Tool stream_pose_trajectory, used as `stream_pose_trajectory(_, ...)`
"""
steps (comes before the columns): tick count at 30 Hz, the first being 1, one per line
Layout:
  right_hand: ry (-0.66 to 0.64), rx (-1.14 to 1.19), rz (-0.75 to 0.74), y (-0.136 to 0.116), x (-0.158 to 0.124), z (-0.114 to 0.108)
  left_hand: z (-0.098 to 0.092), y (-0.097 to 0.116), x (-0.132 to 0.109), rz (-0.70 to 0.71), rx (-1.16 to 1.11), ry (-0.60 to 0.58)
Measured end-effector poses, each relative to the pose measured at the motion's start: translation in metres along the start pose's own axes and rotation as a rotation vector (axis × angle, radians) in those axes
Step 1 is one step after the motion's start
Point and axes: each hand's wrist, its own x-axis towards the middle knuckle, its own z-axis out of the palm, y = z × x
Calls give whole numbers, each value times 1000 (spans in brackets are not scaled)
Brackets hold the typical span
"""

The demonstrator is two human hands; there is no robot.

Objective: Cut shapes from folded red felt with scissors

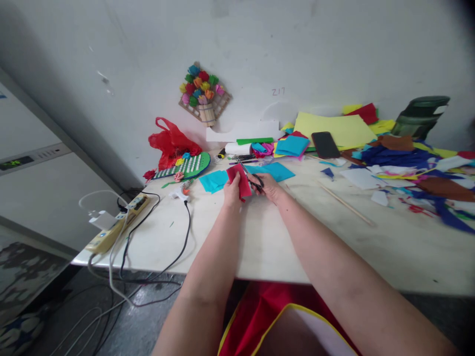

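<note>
1. The red paper (243,182) is held up just above the bench (260,237). My left fingers (232,187) pinch it along its left edge, with the thumb on the side facing me and the others hidden behind the sheet.
2. The scissors (249,177) cross the right side of the sheet, blades pointing up and away from my right fingers (267,182). Those fingers are curled through the black handles. I cannot tell how far the blades are parted.
3. To cut well, I think the pinch should sit close beside the blades so the paper stays taut and does not fold into them, yet clear of the cutting line.
4. It seems better to turn the sheet with my left fingers and let the scissors hold 1 heading, closing from deep in the blades rather than snipping at the tips.
5. 2 pieces of blue paper (213,181) lie flat just beyond my fingers and are best left out of the bite.
6. A glue gun (181,194) lies left of my left fingers, and a wooden stick (345,203) lies well off to the right of my right fingers.
</note>
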Motion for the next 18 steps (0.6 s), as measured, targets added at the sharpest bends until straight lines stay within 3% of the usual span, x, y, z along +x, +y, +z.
stream_pose_trajectory(18,11,-22,-19,-2,-1,1,-1,-1,3,8,-16,10)
